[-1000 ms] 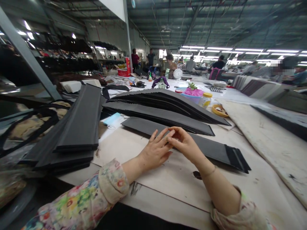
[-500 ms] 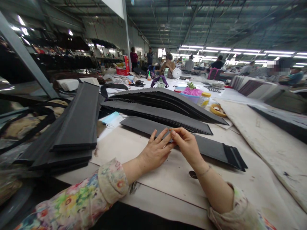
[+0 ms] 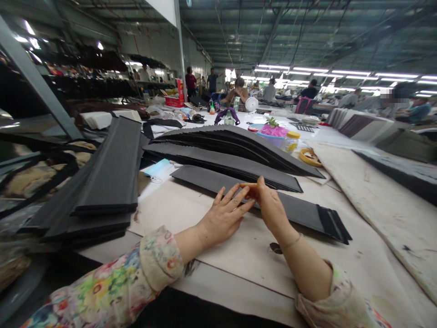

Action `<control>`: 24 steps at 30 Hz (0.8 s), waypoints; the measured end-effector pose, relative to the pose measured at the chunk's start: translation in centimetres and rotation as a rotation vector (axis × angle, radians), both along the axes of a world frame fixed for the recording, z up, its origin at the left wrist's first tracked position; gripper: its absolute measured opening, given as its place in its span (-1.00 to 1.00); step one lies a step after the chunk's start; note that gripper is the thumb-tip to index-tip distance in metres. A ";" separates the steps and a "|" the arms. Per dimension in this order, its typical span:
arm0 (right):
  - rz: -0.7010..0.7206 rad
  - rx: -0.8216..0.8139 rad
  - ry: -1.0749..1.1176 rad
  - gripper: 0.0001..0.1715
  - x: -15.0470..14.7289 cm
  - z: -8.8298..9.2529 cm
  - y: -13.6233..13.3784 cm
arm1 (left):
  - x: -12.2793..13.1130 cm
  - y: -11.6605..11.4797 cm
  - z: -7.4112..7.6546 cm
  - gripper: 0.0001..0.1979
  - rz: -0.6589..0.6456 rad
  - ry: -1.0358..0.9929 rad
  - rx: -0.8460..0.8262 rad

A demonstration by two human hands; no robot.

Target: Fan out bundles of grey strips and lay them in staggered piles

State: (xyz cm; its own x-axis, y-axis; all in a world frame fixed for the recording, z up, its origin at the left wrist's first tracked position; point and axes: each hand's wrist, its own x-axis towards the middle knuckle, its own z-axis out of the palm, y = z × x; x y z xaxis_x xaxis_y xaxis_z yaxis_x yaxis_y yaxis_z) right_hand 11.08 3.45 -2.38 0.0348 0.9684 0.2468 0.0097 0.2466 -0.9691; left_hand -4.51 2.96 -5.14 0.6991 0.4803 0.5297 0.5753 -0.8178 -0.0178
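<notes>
My left hand (image 3: 222,219) is over the paper-covered table, palm down, its fingers stretched and slightly spread. Against its fingertips rest the fingers of my right hand (image 3: 273,210), whose thumb points up, apart from the fingers. Nothing shows in either hand. Just beyond them, partly hidden by the hands, lies a small stack of long dark grey strips (image 3: 300,212) with black bands at the right end. Behind it are a middle stack of strips (image 3: 218,157) and a taller, bowed stack (image 3: 235,134).
More black-edged strips (image 3: 109,168) are piled at left. A light blue face mask (image 3: 157,167) lies near the stacks. Farther back are a yellow bowl (image 3: 310,157), a yellow-lidded jar (image 3: 291,142), a small white fan (image 3: 251,105) and several people. Thick pale sheeting (image 3: 378,200) covers the right side.
My right hand has gone from a pinch at the left fingertips to a raised thumb with fingers extended. My left hand has barely moved. The strips stay put.
</notes>
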 end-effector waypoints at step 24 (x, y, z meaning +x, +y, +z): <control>-0.056 0.045 0.018 -0.53 0.9 0.6 0.4 | -1.6 3.0 1.8 -0.61 -0.295 -1.295 -1.334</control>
